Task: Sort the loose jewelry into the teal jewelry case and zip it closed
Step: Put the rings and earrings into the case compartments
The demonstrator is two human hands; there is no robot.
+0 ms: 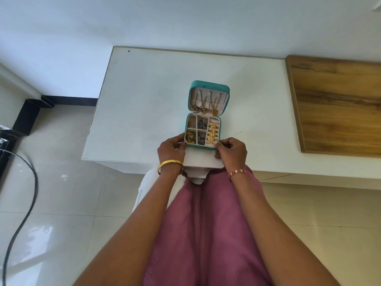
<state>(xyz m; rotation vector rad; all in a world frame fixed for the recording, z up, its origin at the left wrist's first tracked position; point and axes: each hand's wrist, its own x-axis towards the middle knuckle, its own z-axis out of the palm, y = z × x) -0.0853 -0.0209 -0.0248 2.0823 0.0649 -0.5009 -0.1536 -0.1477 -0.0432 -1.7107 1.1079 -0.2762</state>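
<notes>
The teal jewelry case (208, 85) lies open on the white table (148, 96), lid tilted back. Gold necklaces (208, 103) hang inside the lid. The base has cream compartments: gold rings (213, 133) in the right slot, dark silver pieces (202, 124) in the middle, gold earrings (190, 137) at the left. My left hand (172, 150) grips the near left corner of the base, fingers curled at its edge. At the near right corner, my right hand (232, 152) grips the case with the thumb on the rim.
A wooden panel (338, 104) lies on the table's right side. The case sits close to the table's near edge. A black cable (31, 182) runs over the tiled floor on the left. My pink garment (206, 234) fills the foreground.
</notes>
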